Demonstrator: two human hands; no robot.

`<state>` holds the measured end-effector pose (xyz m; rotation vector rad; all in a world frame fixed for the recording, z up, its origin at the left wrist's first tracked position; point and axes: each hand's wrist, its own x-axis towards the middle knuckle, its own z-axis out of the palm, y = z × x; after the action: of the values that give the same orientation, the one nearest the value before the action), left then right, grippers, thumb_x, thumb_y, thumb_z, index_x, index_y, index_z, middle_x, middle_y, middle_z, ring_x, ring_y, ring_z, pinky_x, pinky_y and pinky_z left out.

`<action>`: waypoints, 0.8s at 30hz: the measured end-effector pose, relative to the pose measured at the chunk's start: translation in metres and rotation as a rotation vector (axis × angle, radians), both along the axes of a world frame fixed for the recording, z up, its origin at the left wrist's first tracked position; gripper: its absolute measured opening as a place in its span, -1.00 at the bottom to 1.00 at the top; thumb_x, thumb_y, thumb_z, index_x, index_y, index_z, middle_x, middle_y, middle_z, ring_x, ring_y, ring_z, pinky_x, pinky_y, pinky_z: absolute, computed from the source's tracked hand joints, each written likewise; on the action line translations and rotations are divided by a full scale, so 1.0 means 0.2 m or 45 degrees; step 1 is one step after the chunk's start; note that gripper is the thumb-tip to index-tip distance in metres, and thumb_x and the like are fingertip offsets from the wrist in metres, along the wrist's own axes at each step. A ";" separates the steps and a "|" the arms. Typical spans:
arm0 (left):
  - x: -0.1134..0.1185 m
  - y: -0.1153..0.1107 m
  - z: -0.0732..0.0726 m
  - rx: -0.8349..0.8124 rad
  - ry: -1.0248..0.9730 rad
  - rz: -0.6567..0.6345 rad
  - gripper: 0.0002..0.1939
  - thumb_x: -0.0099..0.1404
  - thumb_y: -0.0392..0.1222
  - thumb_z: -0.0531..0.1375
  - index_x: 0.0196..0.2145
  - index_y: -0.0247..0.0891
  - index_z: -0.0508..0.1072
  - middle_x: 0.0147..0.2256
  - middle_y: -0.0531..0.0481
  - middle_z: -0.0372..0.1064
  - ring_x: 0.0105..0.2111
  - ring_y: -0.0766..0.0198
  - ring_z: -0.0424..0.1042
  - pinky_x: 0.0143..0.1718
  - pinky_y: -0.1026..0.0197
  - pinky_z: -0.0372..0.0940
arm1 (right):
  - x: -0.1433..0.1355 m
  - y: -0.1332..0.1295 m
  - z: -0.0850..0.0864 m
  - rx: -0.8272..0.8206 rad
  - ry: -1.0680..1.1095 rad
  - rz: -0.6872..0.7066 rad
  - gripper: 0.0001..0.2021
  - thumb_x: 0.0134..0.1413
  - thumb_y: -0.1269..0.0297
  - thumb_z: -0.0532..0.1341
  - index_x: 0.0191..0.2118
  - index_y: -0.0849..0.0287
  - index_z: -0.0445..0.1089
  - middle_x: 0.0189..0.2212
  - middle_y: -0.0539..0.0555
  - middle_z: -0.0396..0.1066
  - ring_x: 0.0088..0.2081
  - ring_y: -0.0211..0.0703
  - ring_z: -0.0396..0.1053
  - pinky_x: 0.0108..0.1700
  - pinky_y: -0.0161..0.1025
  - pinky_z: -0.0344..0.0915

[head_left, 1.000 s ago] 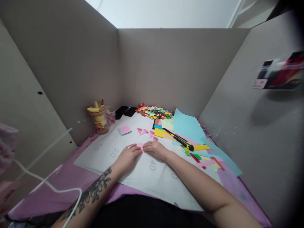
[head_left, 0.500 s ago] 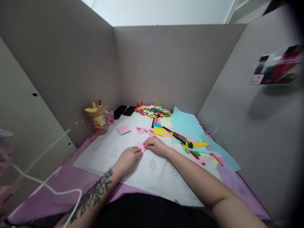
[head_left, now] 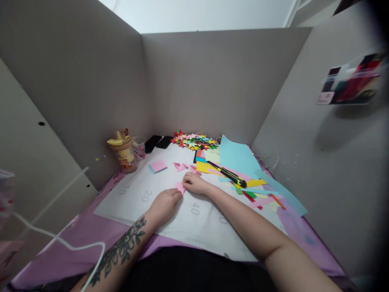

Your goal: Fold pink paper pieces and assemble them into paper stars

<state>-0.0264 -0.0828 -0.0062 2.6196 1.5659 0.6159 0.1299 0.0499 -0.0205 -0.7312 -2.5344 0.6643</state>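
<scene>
A small pink paper (head_left: 180,186) lies on the white sheet (head_left: 127,202) between my two hands. My left hand (head_left: 167,202) rests at its lower left, fingers pressed together on the paper's edge. At the paper's right side my right hand (head_left: 194,183) has its fingers curled in a pinch over the edge. Folded pink pieces (head_left: 180,166) sit just beyond my hands. To their left is a stack of square paper, pink on top and blue below (head_left: 158,166).
Paper stars (head_left: 194,141) are heaped at the back. A black and yellow cutter (head_left: 229,174) lies over coloured strips at the right, beside blue sheets (head_left: 238,156). A lidded cup (head_left: 124,154) and two black phones (head_left: 164,142) stand back left. A white cable (head_left: 69,245) hangs left.
The fingers of my right hand have curled in more tightly at the pink paper's right edge. My left hand has barely moved. The view has shifted slightly.
</scene>
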 end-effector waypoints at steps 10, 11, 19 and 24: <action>0.00 0.01 0.00 -0.056 0.237 0.049 -0.61 0.25 -0.37 -0.03 0.00 -0.19 0.32 -0.21 -0.09 0.35 -0.19 0.18 0.32 -0.14 0.16 0.20 | -0.01 -0.02 0.00 -0.021 0.018 -0.070 -0.92 -0.11 0.49 0.18 -0.54 0.24 0.36 -0.45 0.03 0.29 -0.34 -0.24 0.23 -0.23 -0.29 0.15; 0.00 0.01 0.00 -0.058 0.241 0.049 -0.62 0.25 -0.37 -0.03 0.00 -0.19 0.32 -0.21 -0.08 0.35 -0.19 0.18 0.32 -0.14 0.16 0.19 | -0.01 -0.02 0.00 -0.019 0.022 -0.087 -0.92 -0.11 0.49 0.19 -0.54 0.24 0.36 -0.46 0.02 0.29 -0.34 -0.24 0.23 -0.24 -0.29 0.15; 0.01 0.01 0.00 -0.031 0.241 0.063 -0.62 0.25 -0.37 -0.02 0.00 -0.18 0.31 -0.25 -0.08 0.34 -0.23 0.18 0.32 -0.20 0.17 0.20 | -0.02 -0.02 -0.02 0.016 0.062 -0.112 -0.91 -0.13 0.50 0.18 -0.56 0.24 0.35 -0.47 0.02 0.30 -0.36 -0.25 0.22 -0.25 -0.31 0.13; 0.01 0.01 0.00 -0.024 0.263 0.059 -0.66 0.25 -0.36 -0.02 -0.05 -0.19 0.35 -0.25 -0.08 0.35 -0.22 0.18 0.31 -0.19 0.18 0.19 | -0.03 -0.03 -0.02 0.006 0.064 -0.140 -0.91 -0.15 0.51 0.19 -0.57 0.24 0.34 -0.49 0.01 0.29 -0.38 -0.26 0.21 -0.28 -0.31 0.11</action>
<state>-0.0248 -0.0807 -0.0069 2.7156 1.6795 0.3390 0.1242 0.0447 -0.0251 -0.8346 -2.4302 0.6309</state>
